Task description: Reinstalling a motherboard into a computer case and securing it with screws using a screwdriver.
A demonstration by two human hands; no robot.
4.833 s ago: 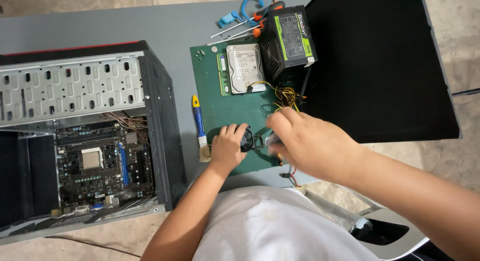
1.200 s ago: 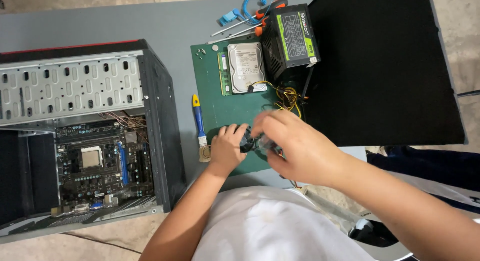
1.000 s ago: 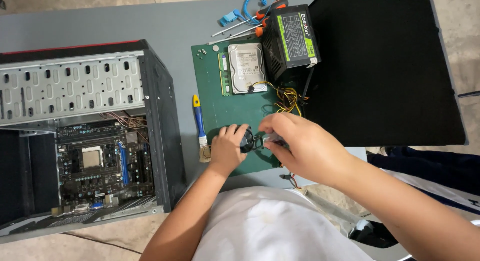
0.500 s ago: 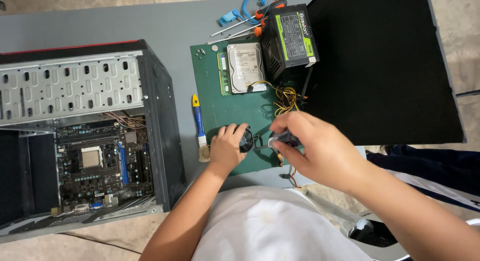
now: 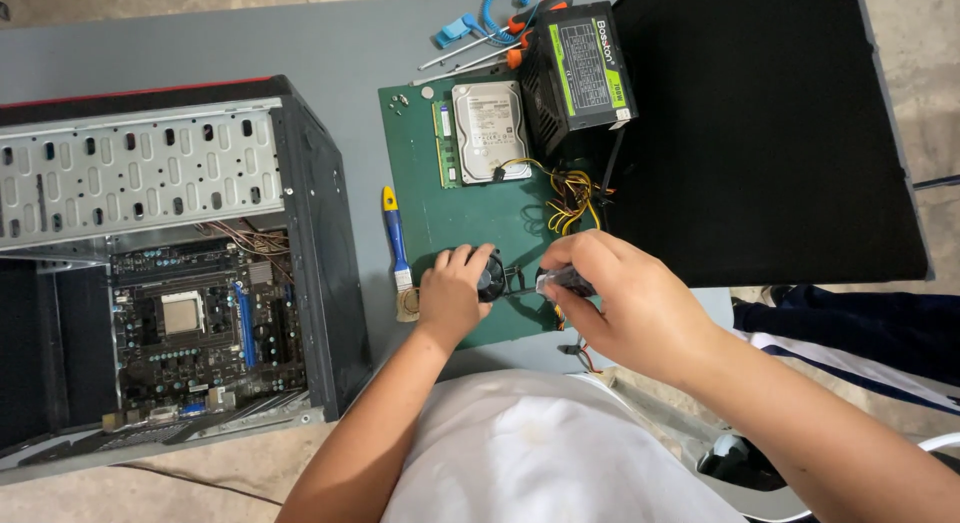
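Observation:
My left hand grips a small round black cooler fan lying on the green mat, near its front edge. Just right of the fan, my right hand holds a screwdriver by its dark handle. Its thin shaft points left toward the fan. My fingers hide much of both the fan and the handle.
An open computer case with its motherboard lies at the left. The mat carries a hard drive, a memory stick and a power supply with yellow wires. A brush lies beside the mat. A black panel is at the right, and another person's leg.
My right hand has drawn back to the right off the fan, uncovering the screwdriver handle and shaft. My left hand stays on the fan.

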